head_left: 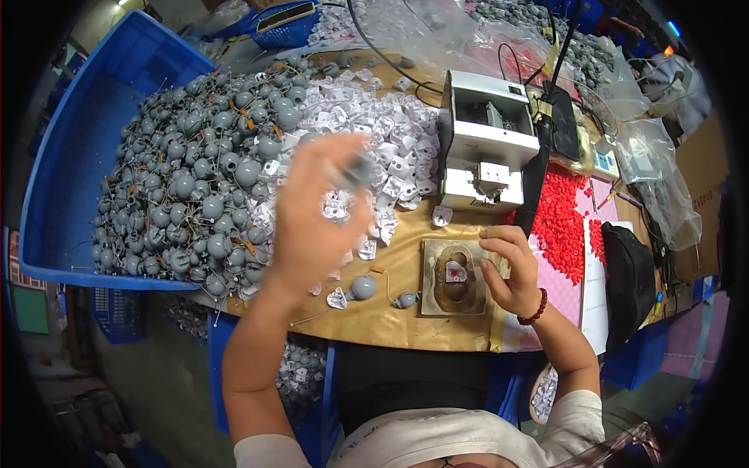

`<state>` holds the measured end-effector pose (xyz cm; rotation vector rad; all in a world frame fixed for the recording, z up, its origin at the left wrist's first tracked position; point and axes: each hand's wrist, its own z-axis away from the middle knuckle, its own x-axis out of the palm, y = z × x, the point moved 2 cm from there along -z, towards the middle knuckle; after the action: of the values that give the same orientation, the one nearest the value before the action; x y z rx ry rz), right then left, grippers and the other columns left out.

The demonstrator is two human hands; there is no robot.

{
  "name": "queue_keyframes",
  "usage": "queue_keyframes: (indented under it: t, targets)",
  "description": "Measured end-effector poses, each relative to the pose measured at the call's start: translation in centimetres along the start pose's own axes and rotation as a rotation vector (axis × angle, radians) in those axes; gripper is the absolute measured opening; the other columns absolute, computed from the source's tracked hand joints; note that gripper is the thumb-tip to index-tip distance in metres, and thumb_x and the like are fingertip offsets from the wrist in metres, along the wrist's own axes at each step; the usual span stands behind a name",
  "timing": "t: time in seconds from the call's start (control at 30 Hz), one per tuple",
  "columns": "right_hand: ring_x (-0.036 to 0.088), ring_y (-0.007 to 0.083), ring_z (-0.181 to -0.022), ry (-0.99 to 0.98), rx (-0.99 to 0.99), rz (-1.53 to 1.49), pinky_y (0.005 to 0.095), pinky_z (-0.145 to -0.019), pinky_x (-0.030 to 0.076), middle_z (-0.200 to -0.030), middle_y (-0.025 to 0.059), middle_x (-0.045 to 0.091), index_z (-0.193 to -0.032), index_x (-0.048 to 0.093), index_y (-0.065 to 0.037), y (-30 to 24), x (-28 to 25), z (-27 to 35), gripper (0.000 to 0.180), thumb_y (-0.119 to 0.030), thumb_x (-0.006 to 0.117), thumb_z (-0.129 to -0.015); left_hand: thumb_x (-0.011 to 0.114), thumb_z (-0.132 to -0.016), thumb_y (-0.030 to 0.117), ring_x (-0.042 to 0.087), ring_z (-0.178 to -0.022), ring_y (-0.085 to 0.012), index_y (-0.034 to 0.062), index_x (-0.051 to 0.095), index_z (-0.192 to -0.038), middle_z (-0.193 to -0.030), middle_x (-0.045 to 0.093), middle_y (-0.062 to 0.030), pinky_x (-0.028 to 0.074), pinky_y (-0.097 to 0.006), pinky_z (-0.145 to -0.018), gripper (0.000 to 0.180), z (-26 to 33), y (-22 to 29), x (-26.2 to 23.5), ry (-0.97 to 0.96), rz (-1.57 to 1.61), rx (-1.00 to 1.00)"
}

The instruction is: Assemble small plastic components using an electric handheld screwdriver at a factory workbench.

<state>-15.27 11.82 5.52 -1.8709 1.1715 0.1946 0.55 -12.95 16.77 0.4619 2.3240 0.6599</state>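
My left hand (316,210), smeared by motion, is raised over the front of the white part heap with a blurred grey ball-shaped part (357,171) between thumb and fingers. My right hand (511,273) holds nothing; its curved fingers are apart at the right edge of a square metal fixture (429,304). In the fixture's rounded hollow lies a white plastic part (456,271) with a red piece at its middle. On the table between my arms are a grey ball (363,287) beside a white piece and a smaller grey ball (406,299) with a thin wire.
A heap of grey balls (183,185) with wires spills from a blue bin (58,179) on the left. White plastic parts (406,148) are piled mid-table. A white-and-black machine (488,140) stands behind the fixture. Red parts (558,222) and a black pouch (628,281) lie right.
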Motion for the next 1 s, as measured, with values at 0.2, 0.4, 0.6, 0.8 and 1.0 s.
queue_keyframes:
  t: [0.2, 0.4, 0.6, 0.8, 1.0]
  targets:
    - [0.059, 0.0413, -0.119, 0.152, -0.272, -0.072, 0.0471, -0.100, 0.048, -0.131, 0.0265, 0.058, -0.132, 0.055, -0.001, -2.6, 0.0, -3.9, 0.056, -0.011, 0.080, -0.083, 0.071, -0.066, -0.011, 0.061, -0.110, -0.0325, 0.0000, 0.066, -0.127, -0.122, 0.062, -0.0148, 0.050, -0.041, -0.094, 0.061, 2.2, 7.4, 4.3, -0.398, 0.465, 0.156]
    - [0.069, 0.0143, -0.092, -0.402, 0.462, -0.699, 0.0283, -0.072, 0.055, -0.111, 0.0103, 0.070, -0.132, 0.058, 0.001, -2.4, -1.6, -1.2, 0.041, -0.010, 0.072, -0.095, 0.064, -0.070, -0.012, 0.058, -0.120, -0.0313, -0.0003, 0.065, -0.127, -0.127, 0.059, -0.0159, 0.047, -0.041, -0.103, 0.058, 4.6, 6.6, 5.5, -0.499, 0.826, -0.080]
    - [0.069, 0.0104, -0.085, -0.376, 0.790, -0.748, 0.0267, -0.069, 0.055, -0.101, 0.0049, 0.073, -0.115, 0.068, 0.000, -0.3, -1.6, 1.5, 0.020, -0.003, 0.070, -0.095, 0.062, -0.082, -0.001, 0.057, -0.117, -0.0223, 0.0036, 0.062, -0.127, -0.122, 0.058, -0.0130, 0.046, -0.035, -0.100, 0.045, 12.1, 2.1, 6.5, -0.275, 1.203, -0.712]
    - [0.067, 0.0288, -0.075, -0.334, 0.115, 0.119, 0.0366, -0.065, 0.056, -0.086, 0.0084, 0.066, -0.102, 0.072, -0.008, 0.3, 1.1, 2.2, 0.021, -0.007, 0.075, -0.081, 0.074, -0.077, 0.001, 0.058, -0.108, -0.0279, 0.0040, 0.063, -0.115, -0.112, 0.060, -0.0130, 0.048, -0.039, -0.095, 0.041, 15.5, 3.3, 9.9, -0.366, 0.399, -0.400]
    - [0.065, 0.0227, -0.076, -0.409, -0.127, 0.367, 0.0334, -0.059, 0.053, -0.093, 0.0061, 0.065, -0.108, 0.071, -0.007, 0.7, 2.0, 2.2, 0.033, -0.013, 0.071, -0.076, 0.077, -0.074, 0.000, 0.056, -0.111, -0.0344, 0.0038, 0.066, -0.113, -0.113, 0.061, -0.0127, 0.048, -0.044, -0.097, 0.040, 17.0, 3.9, 11.2, -0.482, 0.245, -0.146]
